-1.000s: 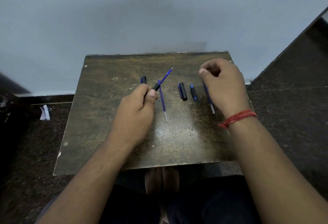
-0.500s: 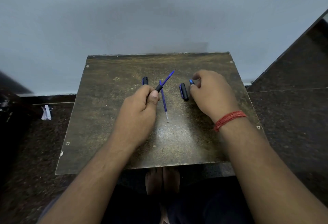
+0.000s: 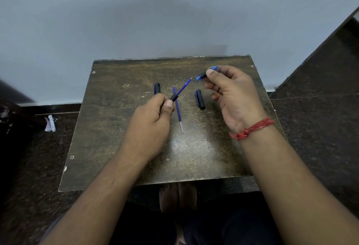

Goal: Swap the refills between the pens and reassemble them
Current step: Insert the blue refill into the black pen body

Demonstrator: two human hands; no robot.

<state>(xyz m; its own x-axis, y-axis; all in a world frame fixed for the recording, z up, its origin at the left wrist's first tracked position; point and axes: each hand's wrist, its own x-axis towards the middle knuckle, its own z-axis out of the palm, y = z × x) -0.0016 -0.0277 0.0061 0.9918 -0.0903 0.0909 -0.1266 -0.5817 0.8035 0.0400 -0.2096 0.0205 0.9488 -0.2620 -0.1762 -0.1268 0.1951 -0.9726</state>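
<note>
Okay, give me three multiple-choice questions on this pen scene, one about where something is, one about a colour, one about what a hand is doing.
1. Where does the loose refill lie?
A. on the table between the hands
B. on the floor
C. in the right hand

2. What colour is the thread on the right wrist?
A. green
B. red
C. white

3. What is the right hand doing?
A. lying flat
B. pinching a small blue pen part
C. gripping the black cap

A: it rests on the table.
B: red thread.
B: fingertips pinch it, raised.

Grey wall [image 3: 136, 11], worn wooden table [image 3: 204, 157], dark floor [image 3: 320, 128]
</note>
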